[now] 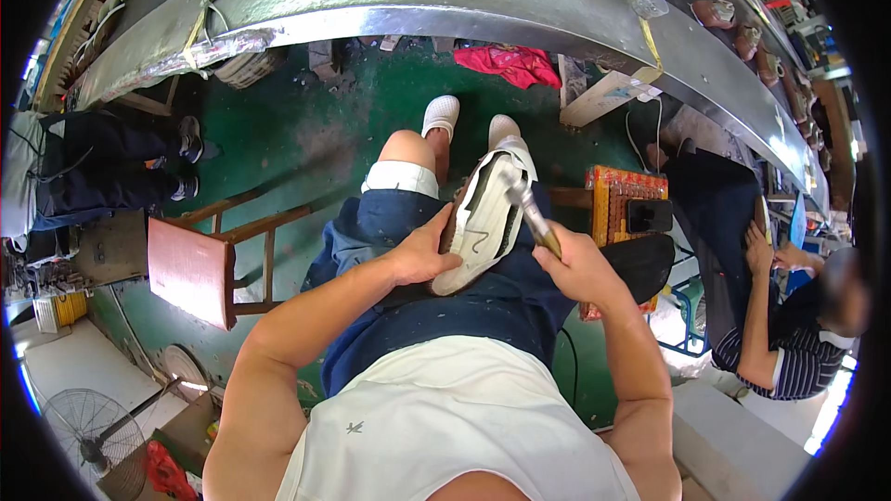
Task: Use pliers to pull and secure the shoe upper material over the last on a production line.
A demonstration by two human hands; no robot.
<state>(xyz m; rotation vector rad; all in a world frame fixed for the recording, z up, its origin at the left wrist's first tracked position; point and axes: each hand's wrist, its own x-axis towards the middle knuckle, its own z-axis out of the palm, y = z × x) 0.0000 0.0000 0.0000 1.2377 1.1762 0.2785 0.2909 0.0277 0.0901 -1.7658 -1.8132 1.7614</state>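
Across my thighs lies a shoe (475, 232) with its pale underside up, a dark curved mark on it and a brown edge along its left side. My left hand (425, 249) grips the near left side of the shoe, thumb on the underside. In my right hand (568, 264) is a brush (530, 207) with a metal collar and a short handle. Its pale bristle end is over the upper right part of the shoe; whether it touches cannot be made out. The far end of the shoe is partly behind the brush.
A long metal workbench (371, 23) curves across ahead, with a red cloth (509, 65) below it. A brown-topped stool (192, 271) stands left. To my right, a phone (649, 215) rests on an orange crate (614, 187). Another person (789, 334) sits at right; someone else (102, 167) is at left.
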